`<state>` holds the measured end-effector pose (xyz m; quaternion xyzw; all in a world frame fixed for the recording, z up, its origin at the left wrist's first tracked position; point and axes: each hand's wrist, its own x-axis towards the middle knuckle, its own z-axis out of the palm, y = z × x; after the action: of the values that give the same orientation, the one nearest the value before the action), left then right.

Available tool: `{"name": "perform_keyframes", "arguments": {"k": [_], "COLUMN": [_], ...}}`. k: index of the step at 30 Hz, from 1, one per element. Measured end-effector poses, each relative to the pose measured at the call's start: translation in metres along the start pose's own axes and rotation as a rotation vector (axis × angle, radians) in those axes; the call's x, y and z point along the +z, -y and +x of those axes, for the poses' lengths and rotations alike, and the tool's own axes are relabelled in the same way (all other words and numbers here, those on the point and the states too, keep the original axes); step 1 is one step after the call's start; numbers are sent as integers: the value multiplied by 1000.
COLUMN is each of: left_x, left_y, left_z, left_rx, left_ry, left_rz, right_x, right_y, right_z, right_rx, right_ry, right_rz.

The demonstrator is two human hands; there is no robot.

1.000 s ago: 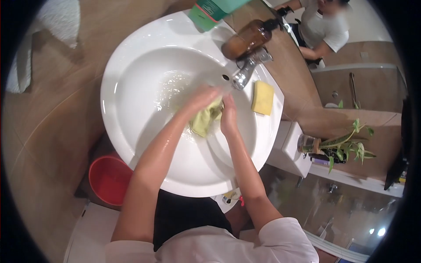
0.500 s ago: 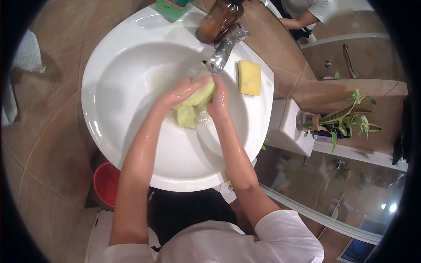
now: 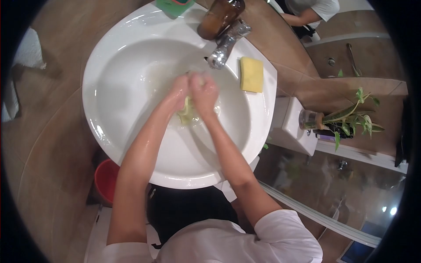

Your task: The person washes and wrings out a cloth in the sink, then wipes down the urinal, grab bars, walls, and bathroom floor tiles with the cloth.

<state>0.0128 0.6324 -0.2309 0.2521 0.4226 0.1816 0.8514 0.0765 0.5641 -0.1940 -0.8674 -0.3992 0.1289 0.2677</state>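
Note:
Over the basin of the white sink (image 3: 131, 164), my left hand (image 3: 179, 91) and my right hand (image 3: 204, 93) are pressed together, both closed on a wet yellow-green cloth (image 3: 187, 113). Part of the cloth hangs below the fingers, near the water in the basin; the rest is hidden in my grip. The fingers are slightly blurred. Just above my hands is the chrome faucet (image 3: 223, 50). A yellow sponge (image 3: 251, 74) lies on the sink rim to the right of it.
A brown bottle (image 3: 217, 19) and a green container (image 3: 174, 6) stand at the sink's back edge. Below left is a red bucket (image 3: 106, 180). To the right, a plant in a glass jar (image 3: 310, 119) stands by a white cistern (image 3: 289, 127). A white towel (image 3: 30, 50) hangs left.
My hands have come together and closed tighter on the cloth, so less of it shows. They sit a little lower, farther from the faucet. The view has shifted.

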Motion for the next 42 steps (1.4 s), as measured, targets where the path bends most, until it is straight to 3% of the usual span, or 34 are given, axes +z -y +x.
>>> {"name": "perform_keyframes", "arguments": {"k": [2, 4, 6, 7, 9, 10, 13, 15, 17, 19, 22, 23, 24, 26, 27, 28, 30, 31, 32, 33, 35, 36, 38, 39, 41, 42], "left_x": [9, -2, -18, -19, -22, -25, -24, -7, -2, 0, -1, 0, -2, -5, -4, -6, -28, -30, -58, -47, -4, -3, -19, -24, -25, -20], "left_y": [-33, -47, -53, -49, -39, -39, -45, -49, -34, -11, -16, -28, -42, -67, -75, -78, -67, -68, -56, -64, -74, -82, -74, -71, -71, -71], "left_z": [-16, -20, -17, -16, -16, -10, 1, -14, -6, -1, -6, -13, -21, -36, -45, -52, -35, -40, -7, -20, -58, -62, -45, -35, -32, -37], "left_rx": [-121, -134, 121, 120, 98, 95, 116, 33, 34, 54, -64, -65, -61, -67, -38, -9, 122, 173, 181, 89, 132, 61, 59, 52, 29, 11], "left_ry": [180, 246, 464, 460, 408, 404, 382, 289, 232, 155, 111, 115, 152, 243, 212, 186, 217, 179, 298, 387, 562, 437, 386, 376, 390, 431], "left_rz": [204, 137, 870, 867, 1398, 1397, 1152, 186, 54, -175, -104, -95, -62, 6, 41, 74, 63, 72, -11, -118, -127, -131, -126, -145, -164, -186], "right_x": [-9, -42, -71, -80, -87, -88, -76, -56, -15, -9, 2, -7, -17, -39, -48, -53, -67, -43, -9, -18, -37, -39, -16, -5, 25, 39], "right_y": [-30, -36, -32, -33, -38, -40, -53, -46, -32, 17, 9, 4, -3, -23, -41, -60, -115, -166, -195, -158, -80, -56, -42, -35, -26, -30], "right_z": [15, 15, 16, 14, 9, 8, 9, 4, -10, -31, -11, -3, -2, -4, -14, -24, -50, -67, -104, -109, -98, -79, -58, -45, -22, -14], "right_rx": [208, 425, 398, 380, 398, 412, 480, 502, 75, -139, -204, -127, -123, -249, -366, -344, -703, -430, -636, -276, -123, 27, -26, -37, -90, -101], "right_ry": [84, 388, 426, 453, 424, 392, 342, 246, -44, -111, -207, -69, -78, 161, 225, 206, 214, 296, -110, 656, 723, 640, 183, 204, 331, 342], "right_rz": [803, 1172, 1212, 1256, 1323, 1389, 1387, 1325, 694, 410, 250, 285, 284, 166, -4, -18, -888, -550, -673, -573, -495, -368, 96, 123, 615, 627]}}
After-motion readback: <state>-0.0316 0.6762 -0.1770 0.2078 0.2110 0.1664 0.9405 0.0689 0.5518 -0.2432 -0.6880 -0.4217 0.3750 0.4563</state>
